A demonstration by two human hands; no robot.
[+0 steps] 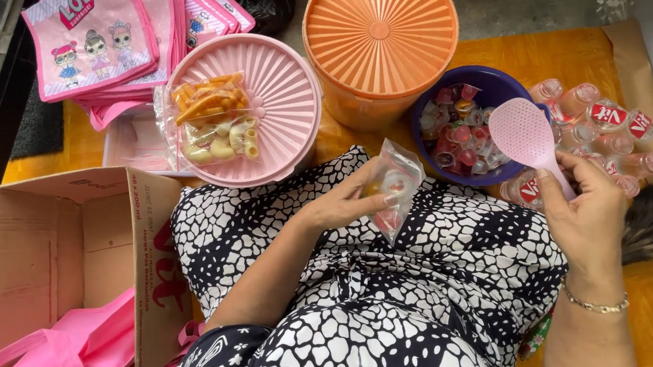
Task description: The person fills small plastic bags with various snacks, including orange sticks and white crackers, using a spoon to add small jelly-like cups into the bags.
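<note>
Left hand (345, 201) fingers grasp clear bag (394, 190) | right hand (587, 216) fingers grasp pink scoop (524, 135) over purple bowl (503, 85) | bottles (608, 115) beside

A small bag (395, 188) of clear, glossy plastic film is held in the left hand (345, 201), and a scoop (528, 137) of matt pink plastic with a dimpled face in the right hand (585, 212). The pink lid (283, 92) and the orange lid (380, 27) are made of ribbed, satin plastic. The bowl (503, 87) is seen to be smooth blue plastic. The box (56, 253) is made of plain matt cardboard. A metal bracelet (594, 305), shiny, is worn at the wrist. The dress (377, 324) is of soft printed cloth.
</note>
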